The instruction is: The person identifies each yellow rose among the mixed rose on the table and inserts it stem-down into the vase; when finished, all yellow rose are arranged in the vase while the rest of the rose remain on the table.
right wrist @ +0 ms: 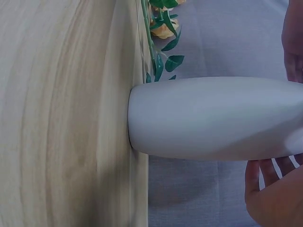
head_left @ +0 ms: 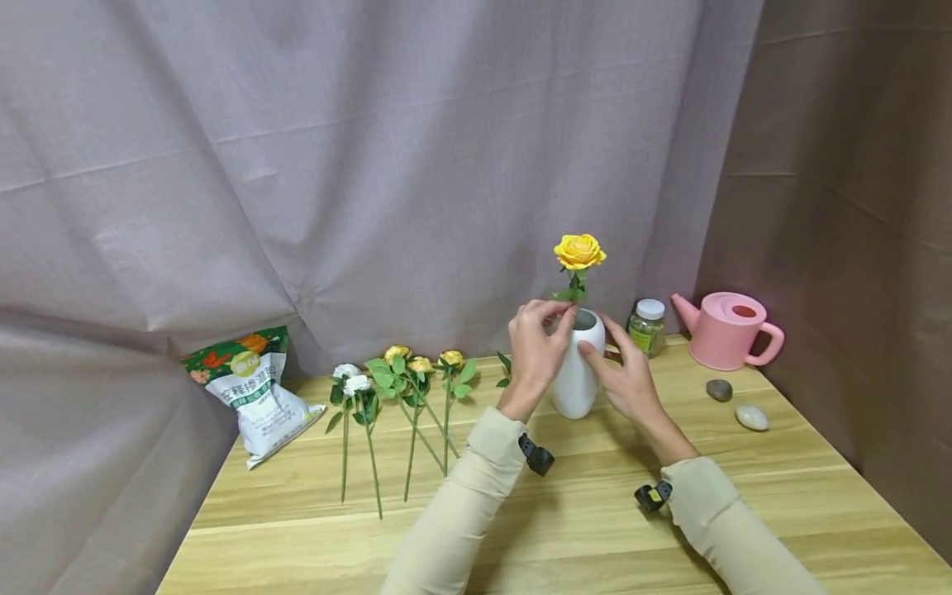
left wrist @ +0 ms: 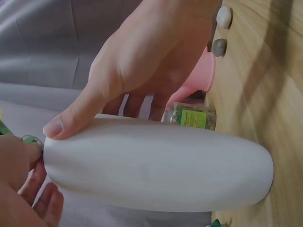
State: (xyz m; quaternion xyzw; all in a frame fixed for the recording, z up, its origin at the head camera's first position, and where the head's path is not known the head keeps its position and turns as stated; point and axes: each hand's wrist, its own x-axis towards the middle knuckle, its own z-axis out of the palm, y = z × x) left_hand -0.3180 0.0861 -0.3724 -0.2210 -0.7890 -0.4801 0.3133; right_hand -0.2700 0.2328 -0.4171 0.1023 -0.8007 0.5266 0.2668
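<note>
A person in pale sleeves works at a wood-grain desk (head_left: 595, 529), both hands gathered at a tall white vase (head_left: 574, 384) that stands upright, right of centre. The step in hand appears to be putting a single yellow rose (head_left: 580, 252) into it: the bloom is upright above the vase, and the left hand (head_left: 537, 343) pinches its stem at the rim, thumb and fingers together. The right hand (head_left: 626, 376) steadies the vase from the other side, thumb in front near the rim and fingers curled round behind. How far the stem reaches inside is hidden. The next move seems to call for lowering the stem straight down and letting go gently while the right hand keeps the vase from tipping. To the left lie white flowers (head_left: 355, 384) and more yellow flowers (head_left: 420, 364), some stems crossing, which could snag when lifted; beyond them leans a printed bag (head_left: 260, 405). Just beyond the right hand is a white-lidded jar (head_left: 647, 330), close enough to be knocked; farther right are a pink watering can (head_left: 725, 335), a dark stone (head_left: 719, 390) and a pale stone (head_left: 751, 417). Grey curtain (head_left: 416, 165) hangs behind.
</note>
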